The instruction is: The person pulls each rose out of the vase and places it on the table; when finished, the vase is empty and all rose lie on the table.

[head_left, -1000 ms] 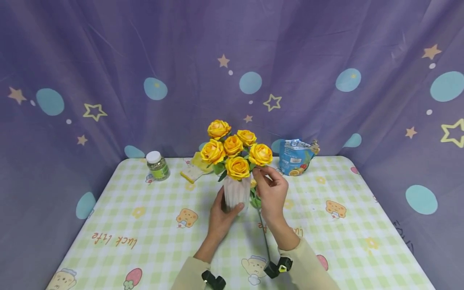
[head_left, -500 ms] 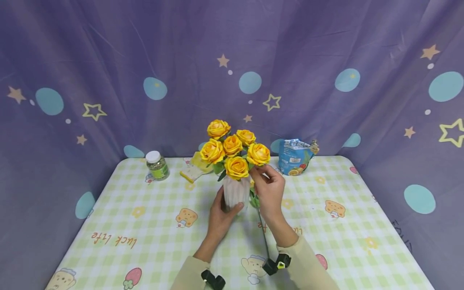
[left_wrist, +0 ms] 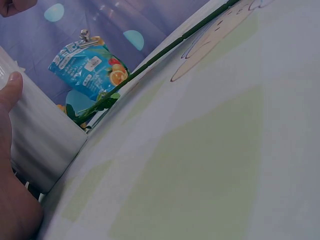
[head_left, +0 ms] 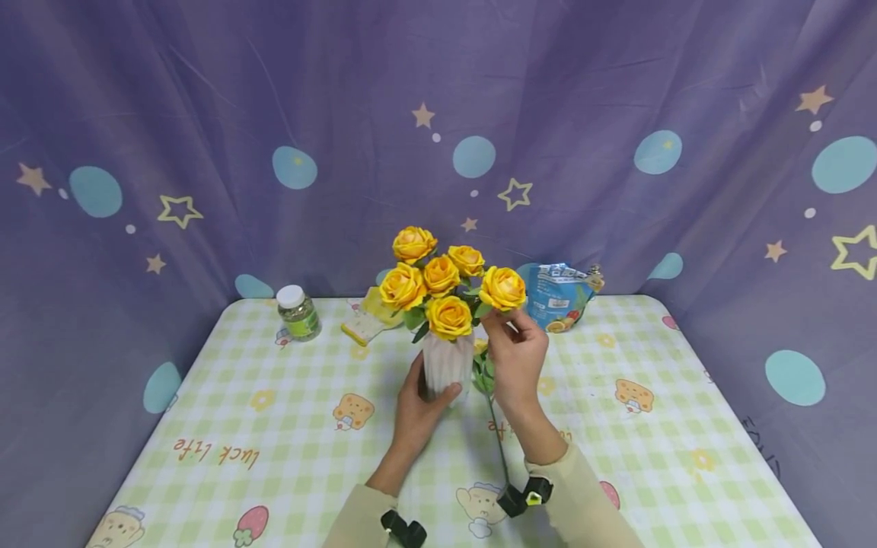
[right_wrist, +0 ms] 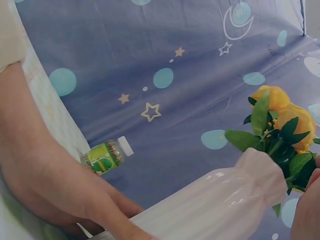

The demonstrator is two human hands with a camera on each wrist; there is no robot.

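Six yellow roses (head_left: 438, 283) are counted above one white ribbed vase (head_left: 447, 366), which stands on the bench (head_left: 274, 426) and is gripped low on its side by the left hand (head_left: 419, 406), fingers and thumb curled round it. The sixth rose (head_left: 503, 287), on the right of the bunch, is pinched just beneath its bloom by the fingertips of the right hand (head_left: 515, 361), directly above that hand. One more green stem (head_left: 495, 426) lies on the bench beside the right hand and forearm. Beyond the hands, one white-capped jar (head_left: 298, 312) is seen far to the left, one yellow-and-white packet (head_left: 366, 323) behind the vase, and one blue snack pouch (head_left: 560, 297) past the right hand. Compared with half a second ago, the pinched rose has been carried slightly up and to the right, away from the other five, and the right hand has shifted with it; the left hand and vase are unchanged.
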